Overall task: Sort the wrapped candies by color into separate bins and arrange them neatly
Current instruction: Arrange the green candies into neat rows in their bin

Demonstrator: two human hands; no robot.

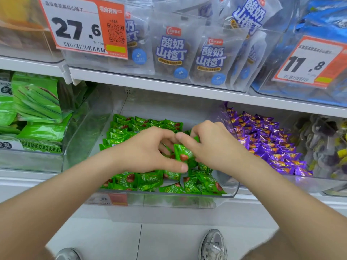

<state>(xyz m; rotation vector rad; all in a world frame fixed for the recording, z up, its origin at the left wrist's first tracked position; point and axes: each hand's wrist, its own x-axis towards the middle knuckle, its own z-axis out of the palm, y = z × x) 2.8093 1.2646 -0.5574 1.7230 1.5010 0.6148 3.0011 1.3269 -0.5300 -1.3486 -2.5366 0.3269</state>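
A clear plastic bin (231,192) on the lower shelf holds several green wrapped candies (150,182). Both my hands are over its middle. My left hand (148,151) and my right hand (212,145) meet around one green candy (183,153) that stands above the pile. My left thumb lies under it and my right fingers curl round its right side. To the right, another clear bin holds several purple wrapped candies (270,143).
Green snack packs (37,102) fill the bin to the left. Grey and yellow packets (328,147) lie at the far right. The upper shelf (169,85) carries bins of blue-lettered bags (171,53) with price tags. My shoes (213,244) stand on the tiled floor.
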